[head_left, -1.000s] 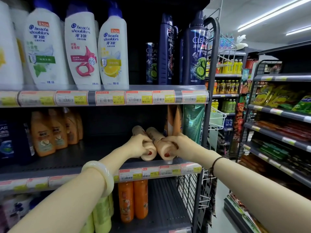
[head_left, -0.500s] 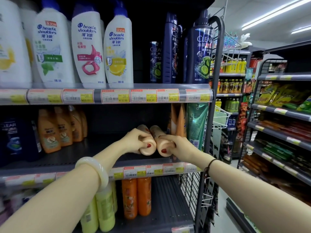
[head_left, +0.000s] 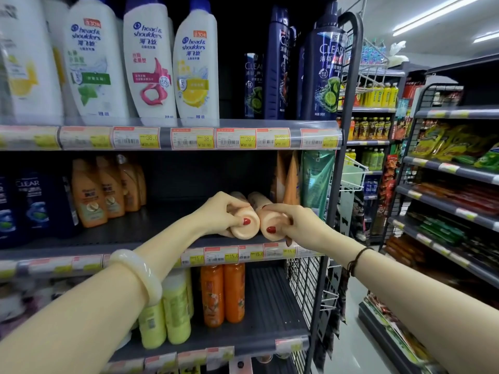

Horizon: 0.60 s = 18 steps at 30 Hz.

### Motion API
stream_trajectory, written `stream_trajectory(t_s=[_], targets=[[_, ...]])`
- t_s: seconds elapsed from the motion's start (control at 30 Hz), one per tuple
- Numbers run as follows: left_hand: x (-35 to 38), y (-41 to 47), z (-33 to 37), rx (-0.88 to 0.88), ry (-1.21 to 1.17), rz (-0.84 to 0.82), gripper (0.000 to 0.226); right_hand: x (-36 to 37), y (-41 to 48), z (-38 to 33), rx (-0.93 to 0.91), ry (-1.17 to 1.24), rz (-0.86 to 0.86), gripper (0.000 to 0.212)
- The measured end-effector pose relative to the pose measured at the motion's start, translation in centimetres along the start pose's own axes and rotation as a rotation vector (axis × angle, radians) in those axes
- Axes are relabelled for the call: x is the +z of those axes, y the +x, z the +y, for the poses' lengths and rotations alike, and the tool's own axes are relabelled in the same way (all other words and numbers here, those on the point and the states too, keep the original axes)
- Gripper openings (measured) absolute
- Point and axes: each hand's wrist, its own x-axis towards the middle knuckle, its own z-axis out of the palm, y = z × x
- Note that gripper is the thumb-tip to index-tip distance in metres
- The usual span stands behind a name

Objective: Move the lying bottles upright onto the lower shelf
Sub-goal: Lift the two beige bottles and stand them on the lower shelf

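A: In the head view, what has the left hand (head_left: 220,211) got?

B: It is closed over the left peach bottle (head_left: 243,221), fingers on top and the red-nailed thumb pressed on the round end that faces the camera. That bottle lies on its side on the middle shelf (head_left: 162,238).

A: And the right hand (head_left: 294,225)?

B: Wrapped the same way round the right peach bottle (head_left: 266,211), thumb on its end. That one also lies flat, and the two bottles touch side by side between the hands.

A: What sits near the hands?

B: Just beyond the right hand stand orange pouches (head_left: 287,179) and a green pouch (head_left: 316,179). Below both hands, on the lower shelf (head_left: 270,314), two orange bottles (head_left: 222,294) stand upright, with yellow-green bottles (head_left: 167,311) under the left forearm, which wears a pale bangle (head_left: 140,273).
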Motion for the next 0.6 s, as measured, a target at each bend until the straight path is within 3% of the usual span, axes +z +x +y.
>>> stream_trajectory(t_s=[0.3,0.47,0.6], targets=[[1.3,-2.4,-0.3,0.087,0.201,0.095,0.049,-0.1,-3.1,-0.9,0.012,-0.022,-0.006,0.054],[2.8,-3.7,-1.0,0.080,0.137,0.158,0.048,0.5,-4.2,-0.7,0.002,0.028,-0.038,0.038],[4.7,-4.6,-1.4,0.030,-0.061,0.299,0.039,1.8,-5.1,-0.3,-0.007,0.043,0.009,0.020]])
